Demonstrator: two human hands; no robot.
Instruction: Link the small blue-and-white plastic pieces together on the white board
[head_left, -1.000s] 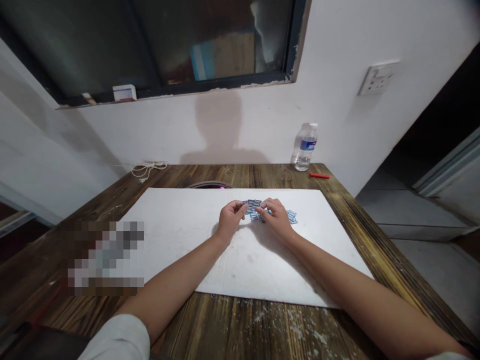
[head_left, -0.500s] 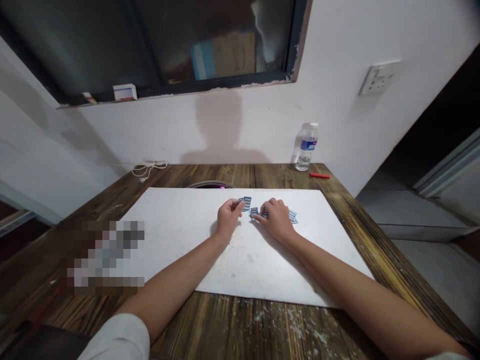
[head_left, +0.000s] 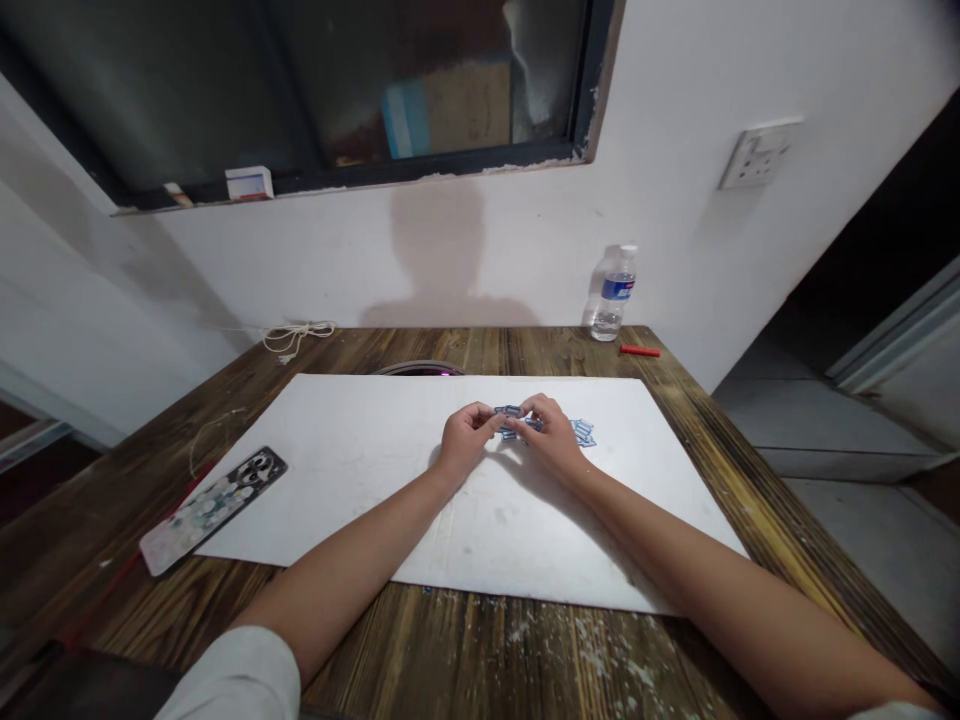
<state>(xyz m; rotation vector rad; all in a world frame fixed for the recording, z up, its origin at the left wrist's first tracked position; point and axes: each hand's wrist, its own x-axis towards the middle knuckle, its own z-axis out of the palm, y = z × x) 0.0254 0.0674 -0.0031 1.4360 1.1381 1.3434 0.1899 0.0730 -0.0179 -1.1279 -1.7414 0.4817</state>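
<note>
Over the middle of a white board point(head_left: 360, 470), my two hands meet around small blue slotted pieces point(head_left: 510, 411) that look like plastic. My left hand point(head_left: 466, 440) pinches the left end between thumb and fingers. From the other side, my right hand point(head_left: 553, 432) grips the right end with its fingertips. How the pieces join is too small to make out. More blue slotted pieces point(head_left: 584, 432) lie on the board just right of my right hand, and others partly show beneath the fingers.
A phone in a patterned case point(head_left: 214, 508) lies across the board's left edge. At the back of the wooden table point(head_left: 420, 650) are a white cord point(head_left: 296, 335), a water bottle point(head_left: 615, 295) and a red stick point(head_left: 640, 351). A dark round rim point(head_left: 420, 367) shows behind the board.
My left hand has moved right with its blue piece, up to my right hand. My right hand has lifted its fingertips to the same piece. The blurred patch at left now shows a phone.
</note>
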